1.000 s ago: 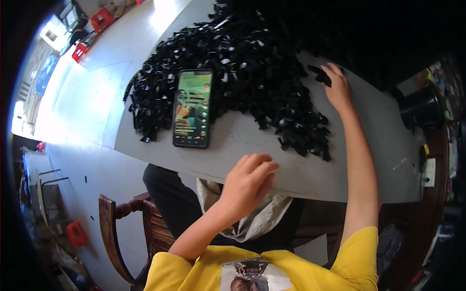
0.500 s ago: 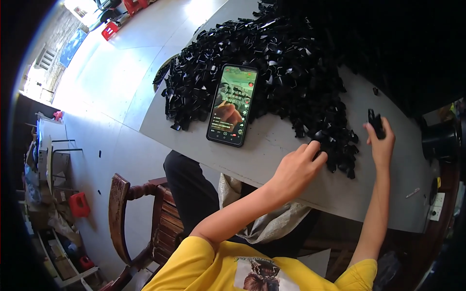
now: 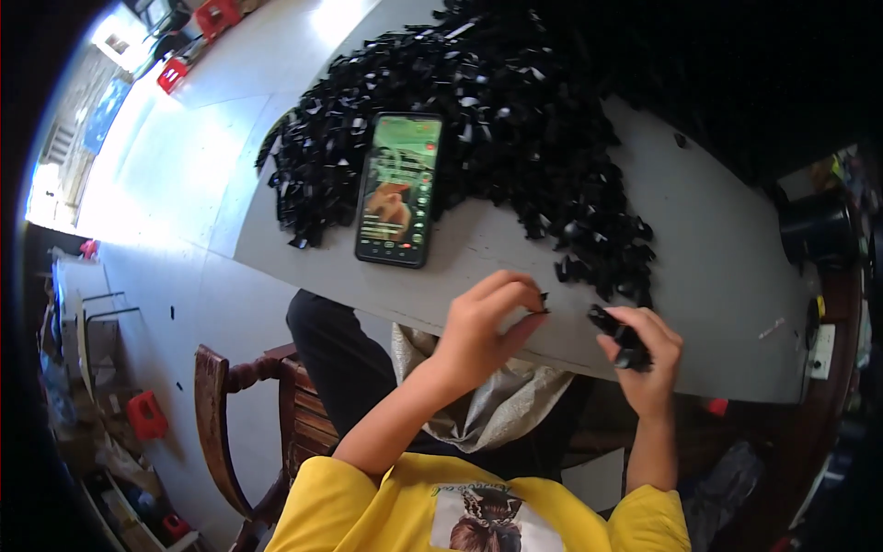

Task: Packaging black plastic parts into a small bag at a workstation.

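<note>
A large heap of small glossy black plastic pieces [image 3: 497, 120] covers the far part of the grey table, with a tail running toward the near edge. My left hand [image 3: 483, 331] is near the front edge, its thumb and fingers closed on one small dark piece [image 3: 544, 301], of which only the tip shows. To the right, my right hand [image 3: 651, 359] curls around several black plastic pieces [image 3: 624, 339] lined up in its fingers. Their exact shape is too small to tell. A phone [image 3: 397, 191] with a lit screen lies beside the heap.
The grey tabletop [image 3: 717, 276] extends to the right, with a white pen-like item [image 3: 771, 328] on it. A black round container [image 3: 814, 241] stands at the right edge. A wooden chair [image 3: 216, 414] is at the left, and a silvery cloth [image 3: 492, 414] hangs over my lap.
My right hand has come in from the far right toward the front edge, nearer my left hand. My left hand has drawn back from the heap with a small dark piece. The view has shifted slightly.
</note>
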### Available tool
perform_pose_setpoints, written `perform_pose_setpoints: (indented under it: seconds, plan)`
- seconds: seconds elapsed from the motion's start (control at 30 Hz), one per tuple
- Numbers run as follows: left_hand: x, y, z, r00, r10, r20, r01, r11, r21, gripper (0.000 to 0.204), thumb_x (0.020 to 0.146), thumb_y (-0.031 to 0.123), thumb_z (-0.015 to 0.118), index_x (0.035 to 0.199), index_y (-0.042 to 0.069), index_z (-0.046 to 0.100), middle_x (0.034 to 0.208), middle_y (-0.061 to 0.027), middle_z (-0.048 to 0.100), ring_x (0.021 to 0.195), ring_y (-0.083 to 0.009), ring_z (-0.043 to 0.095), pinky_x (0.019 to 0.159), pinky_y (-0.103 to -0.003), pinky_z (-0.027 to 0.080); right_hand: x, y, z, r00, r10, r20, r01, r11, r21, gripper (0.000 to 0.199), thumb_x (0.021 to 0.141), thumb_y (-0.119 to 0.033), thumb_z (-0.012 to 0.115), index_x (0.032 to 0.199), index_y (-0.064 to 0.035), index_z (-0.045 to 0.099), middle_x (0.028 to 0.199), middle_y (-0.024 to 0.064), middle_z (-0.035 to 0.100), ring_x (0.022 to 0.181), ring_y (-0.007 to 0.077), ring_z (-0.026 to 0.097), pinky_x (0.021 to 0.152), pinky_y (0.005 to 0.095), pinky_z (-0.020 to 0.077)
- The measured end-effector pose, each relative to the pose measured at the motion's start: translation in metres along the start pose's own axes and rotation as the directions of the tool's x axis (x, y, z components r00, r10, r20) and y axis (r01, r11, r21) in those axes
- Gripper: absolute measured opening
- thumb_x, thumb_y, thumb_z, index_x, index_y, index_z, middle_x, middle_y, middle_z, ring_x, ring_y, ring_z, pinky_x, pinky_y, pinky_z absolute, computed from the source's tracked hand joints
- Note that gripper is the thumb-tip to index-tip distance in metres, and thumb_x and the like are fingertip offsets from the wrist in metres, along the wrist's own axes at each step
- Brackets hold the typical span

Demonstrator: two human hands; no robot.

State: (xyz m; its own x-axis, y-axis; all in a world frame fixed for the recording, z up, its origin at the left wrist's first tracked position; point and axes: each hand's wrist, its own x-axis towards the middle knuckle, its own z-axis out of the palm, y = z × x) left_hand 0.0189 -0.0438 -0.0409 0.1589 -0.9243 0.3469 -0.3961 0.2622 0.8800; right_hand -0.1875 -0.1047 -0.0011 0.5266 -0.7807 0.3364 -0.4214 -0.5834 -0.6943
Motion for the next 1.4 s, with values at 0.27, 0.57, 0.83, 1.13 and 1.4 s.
perform_pose_setpoints:
  seconds: [0.27,0.57,0.83,1.13,1.4]
  plan:
    - [-0.013,0.023,-0.024,0.998,0.03,0.056,-0.022,0.989,-0.144,0.021,0.065,-0.007,0.077,0.08,0.001,0.064,0.096,-0.0119,0.067,0.085,-0.0224,0.065,0.075,-0.029,0.051,0.006,-0.027,-0.004,0.979,-0.1,0.176,0.11,0.993,-0.049,0.032,0.063,0.0,0.07,0.095,-0.0023,0.066,0.075,0.0097,0.063,0.063,0.0243,0.063,0.054,0.0303,0.0461]
    - [-0.019,0.028,-0.022,0.991,0.087,0.105,-0.078,0.993,-0.085,0.023,0.064,-0.006,0.077,0.081,0.002,0.065,0.096,-0.0118,0.066,0.083,-0.0216,0.066,0.07,-0.028,0.053,0.002,-0.03,-0.008,0.95,-0.144,0.278,0.176,0.98,-0.096,0.035,0.061,-0.01,0.073,0.095,-0.0029,0.066,0.074,0.009,0.062,0.06,0.0249,0.062,0.052,0.0315,0.0452]
    - [-0.022,0.041,-0.007,0.952,-0.072,0.299,0.26,0.709,-0.655,0.061,0.102,0.043,0.035,0.087,-0.007,0.066,0.107,-0.0237,0.065,0.098,-0.0347,0.064,0.093,-0.044,0.047,-0.016,-0.033,0.019,0.856,-0.422,0.299,0.448,0.894,-0.02,0.021,0.07,-0.01,0.067,0.091,-0.0087,0.068,0.073,0.0034,0.059,0.058,0.0184,0.061,0.049,0.0298,0.0495]
    - [-0.027,0.043,-0.012,0.918,0.048,0.393,0.213,0.778,-0.591,0.043,0.1,0.029,0.042,0.085,-0.003,0.067,0.094,-0.0197,0.069,0.09,-0.0309,0.067,0.083,-0.038,0.051,-0.035,-0.038,0.039,0.865,-0.405,0.298,0.377,0.914,0.148,0.016,0.067,-0.007,0.073,0.083,-0.0077,0.068,0.092,0.0089,0.064,0.063,0.019,0.064,0.045,0.0287,0.0486]
    - [0.0,0.013,0.002,0.987,0.073,0.145,-0.106,0.967,0.233,0.032,0.074,-0.003,0.064,0.106,0.005,0.065,0.12,-0.0133,0.059,0.102,-0.0315,0.058,0.083,-0.037,0.049,-0.072,-0.016,0.09,0.916,-0.075,0.395,-0.066,0.941,0.332,0.069,0.08,-0.021,0.073,0.137,-0.0061,0.039,0.116,0.0177,0.062,0.096,0.0397,0.063,0.085,0.0418,0.0507]
